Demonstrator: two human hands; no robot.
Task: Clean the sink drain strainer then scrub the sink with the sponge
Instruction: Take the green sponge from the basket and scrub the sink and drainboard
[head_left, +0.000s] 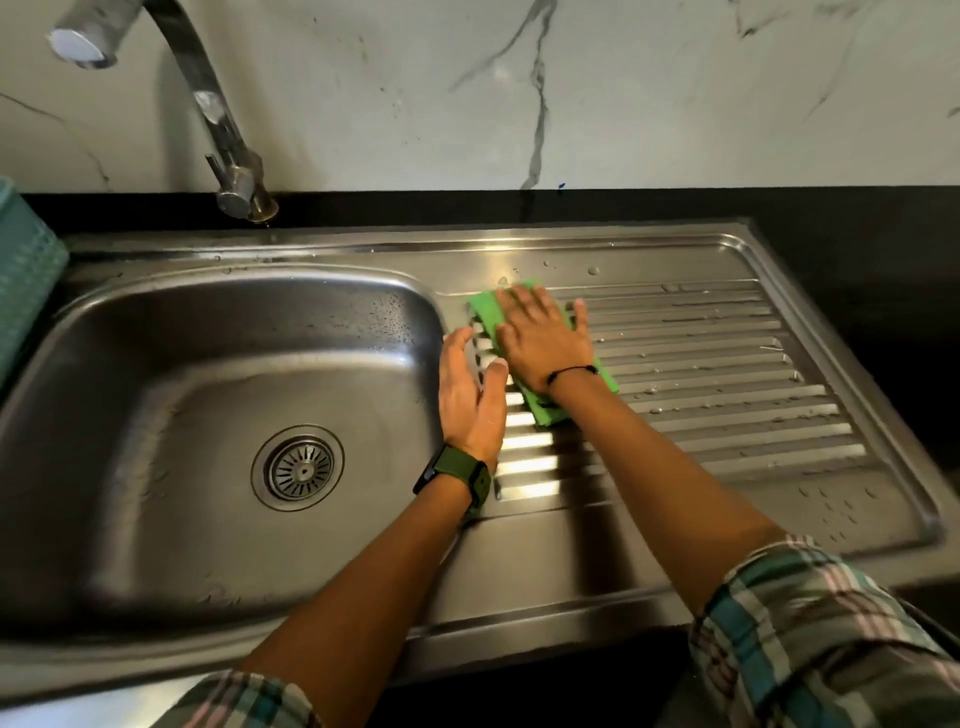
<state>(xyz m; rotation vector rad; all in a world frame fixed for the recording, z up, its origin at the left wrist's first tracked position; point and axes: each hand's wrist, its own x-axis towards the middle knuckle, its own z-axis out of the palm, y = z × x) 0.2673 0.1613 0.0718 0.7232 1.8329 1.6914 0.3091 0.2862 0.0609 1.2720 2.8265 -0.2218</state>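
Right hand, fingers straight and spread, presses flat on the green rectangular sponge, which lies on the ribbed steel drainboard just right of the stainless steel sink basin. Left hand, fingers relaxed and straight, rests on the drainboard's basin-side edge, beside the sponge. Round slotted metal drain strainer sits in the basin floor.

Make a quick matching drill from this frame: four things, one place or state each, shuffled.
Things:
1. sponge
2. strainer
3. left hand
4. basket

Places/states:
A. seated in the basin floor
B. far left on the counter
C. pressed flat under the right hand
D. open, resting at the basin's right edge

Pairs: 1-C, 2-A, 3-D, 4-B
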